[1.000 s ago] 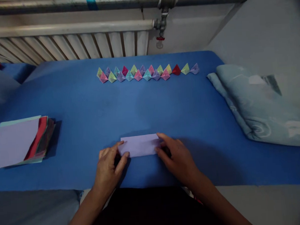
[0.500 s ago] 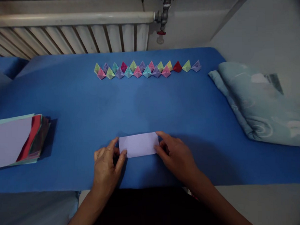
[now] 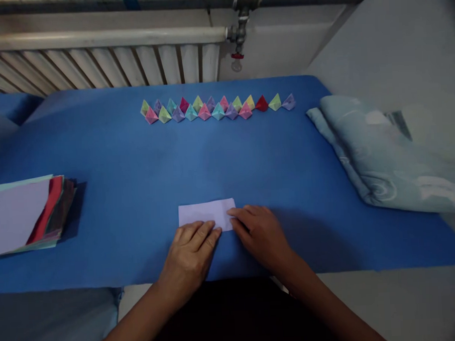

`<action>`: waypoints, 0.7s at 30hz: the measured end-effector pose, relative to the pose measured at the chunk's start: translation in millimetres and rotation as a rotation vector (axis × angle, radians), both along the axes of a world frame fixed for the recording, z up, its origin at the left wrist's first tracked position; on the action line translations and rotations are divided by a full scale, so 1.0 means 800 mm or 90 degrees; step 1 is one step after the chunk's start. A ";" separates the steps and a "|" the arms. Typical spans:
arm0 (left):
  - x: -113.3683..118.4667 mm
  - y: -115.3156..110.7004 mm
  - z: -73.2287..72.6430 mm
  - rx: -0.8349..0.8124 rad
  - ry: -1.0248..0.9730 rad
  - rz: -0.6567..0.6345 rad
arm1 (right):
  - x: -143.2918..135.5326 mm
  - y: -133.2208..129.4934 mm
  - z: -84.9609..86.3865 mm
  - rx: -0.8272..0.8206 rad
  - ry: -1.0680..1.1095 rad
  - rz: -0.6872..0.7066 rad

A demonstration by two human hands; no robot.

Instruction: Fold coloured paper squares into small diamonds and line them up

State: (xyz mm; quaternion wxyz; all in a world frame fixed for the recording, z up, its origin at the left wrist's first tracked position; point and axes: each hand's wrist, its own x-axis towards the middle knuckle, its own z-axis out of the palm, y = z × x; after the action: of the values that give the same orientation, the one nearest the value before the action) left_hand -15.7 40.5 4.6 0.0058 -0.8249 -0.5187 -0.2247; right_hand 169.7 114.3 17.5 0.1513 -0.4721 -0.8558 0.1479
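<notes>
A folded lilac sheet of paper [image 3: 202,212] lies as a narrow rectangle on the blue surface in front of me. My left hand [image 3: 191,250] rests flat over its lower edge, fingers stretched out and pressing down. At the paper's right end, my right hand [image 3: 258,234] has its fingertips closed on the edge, the index finger on top. Its other fingers are curled and partly hidden.
Two rows of small folded-paper pieces [image 3: 204,111] in several colours stand at the back. To the left lies a stack of coloured paper [image 3: 16,215]. A folded pale-green blanket [image 3: 377,154] is at the right. Behind the blue table [image 3: 136,159] is a radiator [image 3: 147,63].
My left hand has let go of the paper's left end and moved right, now flat on its lower edge. My right index finger has shifted onto the paper. The camera view has tilted slightly.
</notes>
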 end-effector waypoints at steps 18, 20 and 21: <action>-0.004 -0.022 0.010 0.029 0.086 0.091 | -0.011 0.024 0.023 -0.006 -0.051 0.051; -0.002 -0.020 0.008 0.032 0.087 0.095 | -0.017 0.034 0.030 -0.057 -0.073 0.079; -0.002 -0.020 0.008 0.032 0.085 0.101 | -0.019 0.039 0.033 -0.093 -0.088 0.084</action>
State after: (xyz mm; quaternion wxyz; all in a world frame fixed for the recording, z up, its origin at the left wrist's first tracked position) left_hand -17.1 24.4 10.7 0.0789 -0.7939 -0.5752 -0.1808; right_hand 154.6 145.7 44.0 0.0474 -0.4335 -0.8804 0.1864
